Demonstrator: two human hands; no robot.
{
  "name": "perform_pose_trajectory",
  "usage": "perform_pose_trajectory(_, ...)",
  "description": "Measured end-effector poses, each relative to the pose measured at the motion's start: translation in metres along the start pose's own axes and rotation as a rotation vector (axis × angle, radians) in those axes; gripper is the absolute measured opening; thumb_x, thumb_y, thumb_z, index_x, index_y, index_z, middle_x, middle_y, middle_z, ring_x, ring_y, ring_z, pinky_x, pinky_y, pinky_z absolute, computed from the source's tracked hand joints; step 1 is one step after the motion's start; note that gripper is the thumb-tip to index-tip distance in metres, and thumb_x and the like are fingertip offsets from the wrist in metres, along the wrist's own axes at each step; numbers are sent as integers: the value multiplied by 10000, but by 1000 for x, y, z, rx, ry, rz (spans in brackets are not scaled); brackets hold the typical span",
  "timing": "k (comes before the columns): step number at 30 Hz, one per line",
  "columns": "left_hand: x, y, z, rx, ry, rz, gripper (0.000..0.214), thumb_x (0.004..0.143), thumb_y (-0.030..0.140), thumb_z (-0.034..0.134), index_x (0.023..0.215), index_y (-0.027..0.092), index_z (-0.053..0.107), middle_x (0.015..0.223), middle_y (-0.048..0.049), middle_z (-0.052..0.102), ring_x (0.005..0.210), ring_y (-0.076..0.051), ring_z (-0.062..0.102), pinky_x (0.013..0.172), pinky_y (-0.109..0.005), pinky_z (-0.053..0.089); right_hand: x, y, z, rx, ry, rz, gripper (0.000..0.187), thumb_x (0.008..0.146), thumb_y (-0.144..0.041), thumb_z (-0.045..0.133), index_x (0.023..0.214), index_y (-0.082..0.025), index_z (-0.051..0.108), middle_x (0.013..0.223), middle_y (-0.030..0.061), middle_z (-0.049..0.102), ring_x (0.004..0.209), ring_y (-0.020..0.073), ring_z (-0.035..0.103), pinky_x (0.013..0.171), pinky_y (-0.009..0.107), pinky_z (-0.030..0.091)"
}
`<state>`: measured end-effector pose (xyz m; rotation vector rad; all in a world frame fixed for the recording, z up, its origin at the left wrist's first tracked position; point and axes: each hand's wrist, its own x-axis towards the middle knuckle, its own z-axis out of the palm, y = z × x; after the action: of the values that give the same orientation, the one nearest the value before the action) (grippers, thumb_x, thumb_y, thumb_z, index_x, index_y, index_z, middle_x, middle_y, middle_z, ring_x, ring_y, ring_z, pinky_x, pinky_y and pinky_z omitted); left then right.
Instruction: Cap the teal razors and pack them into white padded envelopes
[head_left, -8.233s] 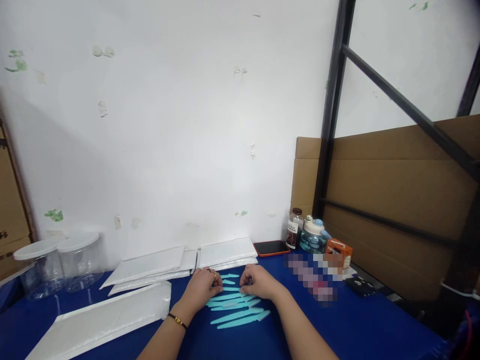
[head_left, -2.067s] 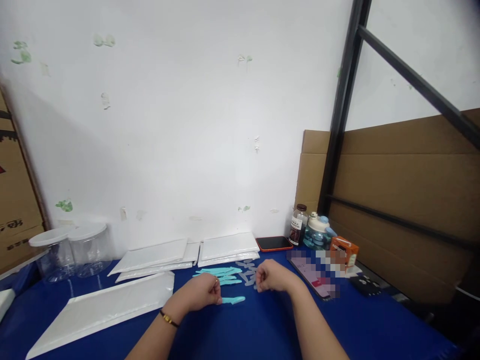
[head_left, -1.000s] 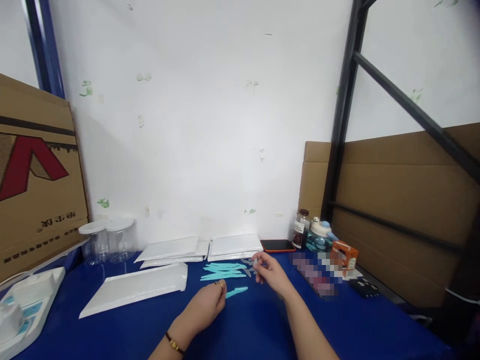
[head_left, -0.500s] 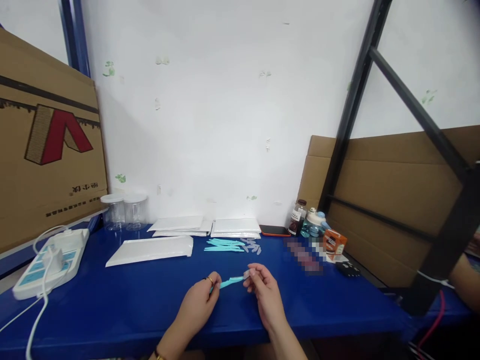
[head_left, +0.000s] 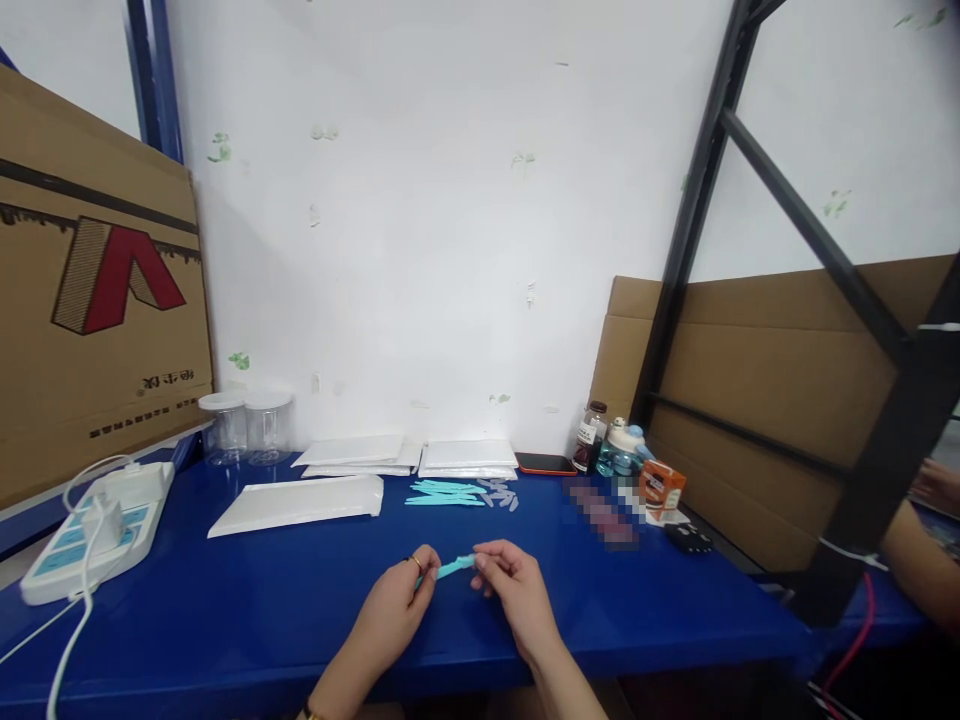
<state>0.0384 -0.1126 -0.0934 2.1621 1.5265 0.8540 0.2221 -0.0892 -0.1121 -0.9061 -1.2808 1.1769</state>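
Broadly, a white wall (head_left: 420, 230) backs a blue table (head_left: 262, 600), with a printed carton (head_left: 90, 385) standing at the left. Near the wall lie 2 stacks of white packets (head_left: 469, 455), and 1 more white packet (head_left: 300, 503) rests in front of the left stack; they seem set back to leave room for handwork. The left hand (head_left: 394, 605) and right hand (head_left: 517, 595) meet over the table's front part. Beyond them, a pile of teal tools (head_left: 446, 492) lies just beside some small greyish pieces (head_left: 506, 496), apparently sorted by kind and within reach. Between the hands is 1 slim teal tool (head_left: 455, 566): the left fingers pinch 1 end, likely to steady it, while the right fingers close on its other end, where a pale bit shows, too small to identify.
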Motion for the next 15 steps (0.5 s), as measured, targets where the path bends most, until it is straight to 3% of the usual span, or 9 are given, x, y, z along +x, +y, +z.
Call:
perform_pose_trajectory(8, 1, -3, -1, -101, -41, 8, 367, 907, 428, 244, 801, 210, 519, 652, 28, 557, 626, -127, 529, 618, -207, 377, -1, -3, 1, -8, -4, -1, 328, 698, -441, 682, 829, -140, 677, 629, 48, 640, 604, 168, 577, 531, 245, 399)
perform_pose_trajectory(15, 6, -15, -2, -145, 74, -100, 431, 888, 462, 288, 885, 233, 652, 875, -9, 659, 852, -171, 582, 788, -244, 412, 1, 0, -7, 176, 177, -4, 254, 731, -408, 654, 808, -166, 654, 694, 35, 614, 567, 129, 502, 529, 242, 387)
